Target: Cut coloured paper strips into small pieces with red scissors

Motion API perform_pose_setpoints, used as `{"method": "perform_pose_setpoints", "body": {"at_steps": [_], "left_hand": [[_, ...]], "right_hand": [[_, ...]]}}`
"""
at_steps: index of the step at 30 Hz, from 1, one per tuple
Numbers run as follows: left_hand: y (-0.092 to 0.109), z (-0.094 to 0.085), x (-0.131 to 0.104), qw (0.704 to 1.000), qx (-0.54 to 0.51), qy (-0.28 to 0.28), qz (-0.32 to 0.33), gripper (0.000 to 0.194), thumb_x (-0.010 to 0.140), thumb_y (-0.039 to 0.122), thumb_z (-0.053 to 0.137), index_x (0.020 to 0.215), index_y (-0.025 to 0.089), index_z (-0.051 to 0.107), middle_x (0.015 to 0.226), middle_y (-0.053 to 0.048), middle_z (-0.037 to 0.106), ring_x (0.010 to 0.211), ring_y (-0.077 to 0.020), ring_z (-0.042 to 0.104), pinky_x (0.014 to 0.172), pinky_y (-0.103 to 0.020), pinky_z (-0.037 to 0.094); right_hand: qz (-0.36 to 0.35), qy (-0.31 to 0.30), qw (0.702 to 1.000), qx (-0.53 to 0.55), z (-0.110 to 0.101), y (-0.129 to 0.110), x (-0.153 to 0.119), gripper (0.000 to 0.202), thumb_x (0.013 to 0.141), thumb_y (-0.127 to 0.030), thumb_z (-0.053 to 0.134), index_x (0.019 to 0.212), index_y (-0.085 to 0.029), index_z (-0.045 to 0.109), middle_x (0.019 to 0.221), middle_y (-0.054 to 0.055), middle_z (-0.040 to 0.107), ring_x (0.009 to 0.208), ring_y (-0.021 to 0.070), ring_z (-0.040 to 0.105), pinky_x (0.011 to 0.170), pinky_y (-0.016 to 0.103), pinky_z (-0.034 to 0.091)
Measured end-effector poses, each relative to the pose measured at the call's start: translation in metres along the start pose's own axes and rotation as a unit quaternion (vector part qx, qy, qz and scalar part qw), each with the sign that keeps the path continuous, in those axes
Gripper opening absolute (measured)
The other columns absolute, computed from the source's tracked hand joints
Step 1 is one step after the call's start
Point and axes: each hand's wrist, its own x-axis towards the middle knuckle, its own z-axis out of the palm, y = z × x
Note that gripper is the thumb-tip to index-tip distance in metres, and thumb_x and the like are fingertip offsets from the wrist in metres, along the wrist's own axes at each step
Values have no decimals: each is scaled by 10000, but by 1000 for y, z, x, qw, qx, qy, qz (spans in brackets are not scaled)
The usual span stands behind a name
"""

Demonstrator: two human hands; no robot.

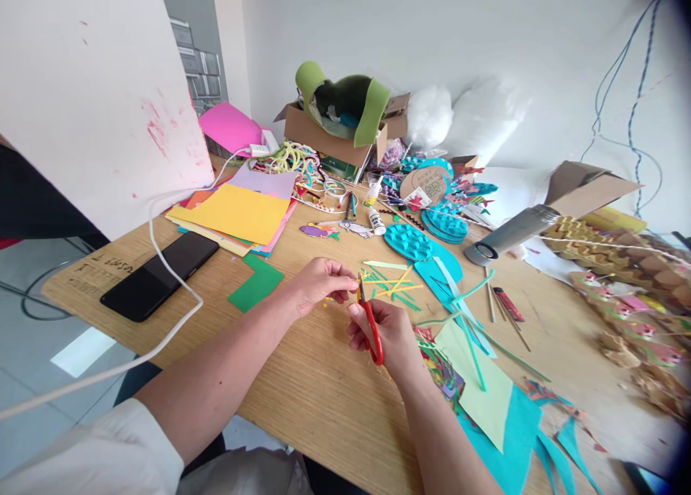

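My right hand (pixel 386 333) grips red-handled scissors (pixel 373 333), their blades pointing away from me and up to my left fingertips. My left hand (pixel 327 286) is closed in a pinch beside the blades; whatever lies between its fingers is too small to make out, though a hint of yellow shows there. Tiny yellow scraps lie on the table under that hand. Just beyond the scissors are thin green and yellow paper strips (pixel 396 288), crossing one another. A green paper piece (pixel 255 283) with a notched corner rests left of my left hand.
Coloured paper sheets (pixel 237 211) are stacked at left, near a black phone (pixel 159 275) with a white cable (pixel 162 247) across it. Glue bottles (pixel 376 221), teal foam pieces (pixel 409 243) and a metal flask (pixel 510 234) stand or lie farther back. Pale green paper (pixel 480 387) lies right.
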Motion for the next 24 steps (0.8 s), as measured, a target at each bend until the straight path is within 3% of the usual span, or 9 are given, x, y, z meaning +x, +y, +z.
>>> {"method": "perform_pose_setpoints", "body": {"at_steps": [24], "left_hand": [[1,2,-1,1000,-10,1,-3,138,593,209,708,662,112,638,587,-13,613,500,-88,545,539,-233,422]], "right_hand": [[-9,-8,1000,-1,0,1,-1,490,655,-623,701,611,-175,507,560,41,662,370,131,585,368,202,438]]}}
